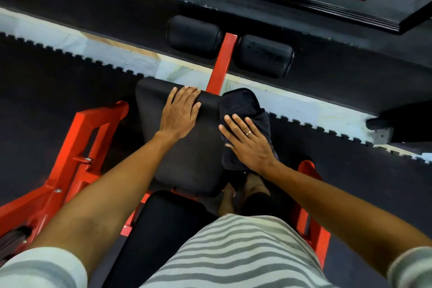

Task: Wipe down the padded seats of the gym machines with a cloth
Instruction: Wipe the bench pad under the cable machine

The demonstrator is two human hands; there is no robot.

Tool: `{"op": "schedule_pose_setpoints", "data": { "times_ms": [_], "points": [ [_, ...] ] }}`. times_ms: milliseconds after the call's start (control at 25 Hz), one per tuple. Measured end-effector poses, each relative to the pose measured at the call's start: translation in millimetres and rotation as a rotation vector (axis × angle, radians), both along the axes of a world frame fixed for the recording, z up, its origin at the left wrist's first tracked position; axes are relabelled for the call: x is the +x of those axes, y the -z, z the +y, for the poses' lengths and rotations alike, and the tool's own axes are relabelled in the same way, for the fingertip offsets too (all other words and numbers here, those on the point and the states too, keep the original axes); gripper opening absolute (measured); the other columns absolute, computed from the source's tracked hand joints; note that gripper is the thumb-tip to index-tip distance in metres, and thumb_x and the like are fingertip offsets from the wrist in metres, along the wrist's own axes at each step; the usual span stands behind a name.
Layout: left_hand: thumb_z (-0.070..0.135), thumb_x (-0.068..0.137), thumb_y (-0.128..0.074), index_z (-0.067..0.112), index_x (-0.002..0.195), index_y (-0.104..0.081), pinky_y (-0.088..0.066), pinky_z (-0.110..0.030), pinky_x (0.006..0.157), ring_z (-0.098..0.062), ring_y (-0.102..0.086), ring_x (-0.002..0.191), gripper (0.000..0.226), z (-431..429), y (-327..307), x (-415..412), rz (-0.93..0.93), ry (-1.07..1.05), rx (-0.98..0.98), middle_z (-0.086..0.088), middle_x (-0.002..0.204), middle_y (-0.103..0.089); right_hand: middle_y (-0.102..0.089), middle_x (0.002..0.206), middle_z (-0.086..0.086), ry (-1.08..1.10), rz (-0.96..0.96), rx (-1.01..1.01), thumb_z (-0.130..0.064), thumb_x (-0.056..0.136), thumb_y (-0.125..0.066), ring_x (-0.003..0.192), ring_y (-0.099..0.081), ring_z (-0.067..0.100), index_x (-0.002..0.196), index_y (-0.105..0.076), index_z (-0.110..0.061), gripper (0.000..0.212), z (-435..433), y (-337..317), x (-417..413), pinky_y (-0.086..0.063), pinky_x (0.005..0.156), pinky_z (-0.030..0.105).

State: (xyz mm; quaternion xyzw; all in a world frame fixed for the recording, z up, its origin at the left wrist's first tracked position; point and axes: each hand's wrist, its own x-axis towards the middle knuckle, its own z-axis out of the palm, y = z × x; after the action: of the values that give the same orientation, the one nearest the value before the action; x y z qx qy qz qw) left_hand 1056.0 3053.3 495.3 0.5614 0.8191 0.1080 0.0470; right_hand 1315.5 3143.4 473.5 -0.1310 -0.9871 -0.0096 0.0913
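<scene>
Head view.
- Padded seat (pixel 187 147): black; reference item.
- Left hand (pixel 181 112): flat at the seat's far edge, fingers straight, holding nothing; apparently bracing.
- Right hand (pixel 247 142): fingers spread, pressing the dark cloth (pixel 243 105) onto the seat's right side without clutching it.
- Cloth: overhangs the seat's right edge.
- Method: even palm pressure; overlapping passes leftward across the seat.
</scene>
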Motion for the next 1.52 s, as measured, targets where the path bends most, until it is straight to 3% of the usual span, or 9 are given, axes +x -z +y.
{"op": "schedule_pose_setpoints", "data": {
  "times_ms": [240, 400, 480, 560, 760, 960, 1080, 1320, 1520],
  "points": [
    [0.029, 0.106, -0.032, 0.008, 0.144, -0.052, -0.019, -0.047, 0.125, -0.025, -0.042, 0.143, 0.047, -2, 7, 3, 0.007, -0.045, 0.037, -0.008, 0.148, -0.054, -0.031, 0.164, 0.015, 0.029, 0.038, -0.145, -0.027, 0.106, -0.054, 0.153, -0.027, 0.029, 0.157, -0.035, -0.007, 0.059, -30, -13, -72, -0.023, 0.126, 0.043],
    [0.03, 0.106, -0.031, 0.009, 0.143, -0.052, -0.018, -0.048, 0.125, -0.025, -0.041, 0.143, 0.047, 0, 6, 6, -0.034, -0.065, 0.053, -0.007, 0.147, -0.054, -0.038, 0.162, 0.007, 0.092, -0.031, -0.201, -0.062, 0.092, -0.06, 0.151, -0.034, 0.029, 0.157, -0.039, -0.017, 0.082, 10, -30, -48, -0.024, 0.123, 0.049],
    [0.031, 0.106, -0.031, 0.01, 0.143, -0.053, -0.017, -0.048, 0.125, -0.025, -0.04, 0.143, 0.047, 1, 5, 8, -0.05, -0.076, 0.054, -0.007, 0.147, -0.054, -0.044, 0.159, 0.005, 0.246, -0.103, -0.226, -0.082, 0.085, -0.051, 0.145, -0.041, 0.034, 0.157, -0.038, -0.028, 0.091, 33, -34, -20, -0.029, 0.119, 0.054],
    [0.03, 0.106, -0.032, 0.01, 0.142, -0.053, -0.017, -0.048, 0.125, -0.026, -0.04, 0.142, 0.046, 2, 6, 10, -0.053, -0.087, 0.06, -0.007, 0.146, -0.054, -0.045, 0.158, 0.007, 0.321, -0.216, -0.241, -0.087, 0.083, -0.044, 0.142, -0.044, 0.037, 0.158, -0.035, -0.031, 0.094, 39, -34, -11, -0.032, 0.116, 0.055],
    [0.029, 0.105, -0.034, 0.01, 0.141, -0.054, -0.017, -0.047, 0.125, -0.026, -0.041, 0.142, 0.045, 1, 8, 10, -0.05, -0.101, 0.075, -0.006, 0.146, -0.054, -0.045, 0.156, 0.014, 0.353, -0.277, -0.275, -0.082, 0.089, -0.038, 0.138, -0.047, 0.04, 0.157, -0.037, -0.019, 0.092, 19, -38, -62, -0.032, 0.116, 0.059],
    [0.028, 0.103, -0.035, 0.01, 0.14, -0.055, -0.017, -0.048, 0.125, -0.025, -0.042, 0.141, 0.046, 6, 5, 16, -0.026, -0.139, 0.038, -0.006, 0.145, -0.055, -0.036, 0.162, 0.012, 0.288, -0.379, -0.37, -0.082, 0.087, -0.043, 0.143, -0.041, 0.038, 0.16, -0.026, -0.02, 0.098, 28, -43, -99, -0.03, 0.117, 0.057],
    [0.028, 0.102, -0.034, 0.008, 0.14, -0.055, -0.018, -0.049, 0.125, -0.026, -0.042, 0.141, 0.047, 9, 4, 17, -0.002, -0.151, 0.007, -0.006, 0.145, -0.055, -0.036, 0.163, 0.006, 0.248, -0.376, -0.46, -0.086, 0.084, -0.042, 0.145, -0.039, 0.03, 0.16, -0.025, -0.026, 0.099, 46, -46, -92, -0.032, 0.117, 0.052],
    [0.033, 0.103, -0.03, 0.008, 0.139, -0.056, -0.011, -0.056, 0.124, -0.024, -0.04, 0.142, 0.051, 21, -2, 37, 0.007, -0.268, -0.103, -0.003, 0.144, -0.055, -0.047, 0.156, 0.001, 0.465, -0.466, -0.662, -0.089, 0.085, -0.022, 0.14, -0.047, 0.029, 0.155, -0.037, -0.029, 0.094, 77, -49, -47, -0.034, 0.116, 0.049],
    [0.031, 0.103, -0.033, 0.01, 0.131, -0.063, -0.02, -0.059, 0.122, -0.023, -0.049, 0.136, 0.046, 31, 4, 39, 0.111, -0.347, -0.102, -0.003, 0.136, -0.062, -0.044, 0.157, 0.002, 0.283, -0.582, -0.84, -0.078, 0.095, -0.028, 0.134, -0.051, 0.036, 0.156, -0.031, -0.032, 0.077, 91, -53, -120, -0.04, 0.108, 0.052]
  ]
}}
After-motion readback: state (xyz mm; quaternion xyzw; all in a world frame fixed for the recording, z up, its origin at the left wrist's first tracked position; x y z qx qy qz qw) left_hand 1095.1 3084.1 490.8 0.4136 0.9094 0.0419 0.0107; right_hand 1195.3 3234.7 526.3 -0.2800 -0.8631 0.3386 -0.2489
